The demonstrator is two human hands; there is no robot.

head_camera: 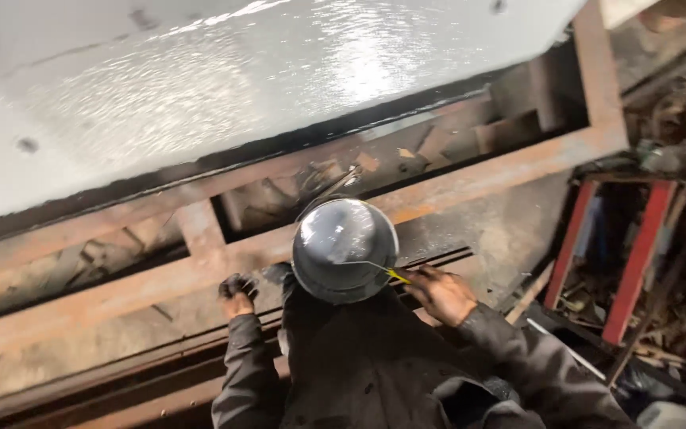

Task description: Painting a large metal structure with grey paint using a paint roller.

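Insp. note, head view, looking down past dark jacket sleeves.

Left hand (237, 295): fingers curled tight, clenched on a small dark wad, prob. a rag or glove; can't tell which. It sits low against the rusty steel frame (470, 179), just left of the paint can.

Right hand (441, 294): fingers closed around a yellow-handled brush (395, 275). Handle end shows at the can's lower right rim; bristle end runs into the can and I can't see it clearly.

Paint can (344, 249): round, metal, held close in front of the chest between both hands. Contents grey-white and glossy. Wire bail stands up behind it. What actually supports the can is hidden; can't tell.

Work surface: large panel (224, 87) above the frame, coated pale grey, wet sheen across most of it w/ light glare at upper centre. Lower edge of panel shows a dark, uneven border.

Progress, my judgement: panel face looks largely coated; frame members below remain bare rust, no paint on them. Edge line along the panel bottom appears unfinished. Brush at the can reads as a reload stage.

Surroundings: red stand (637, 254) and scrap clutter at right.
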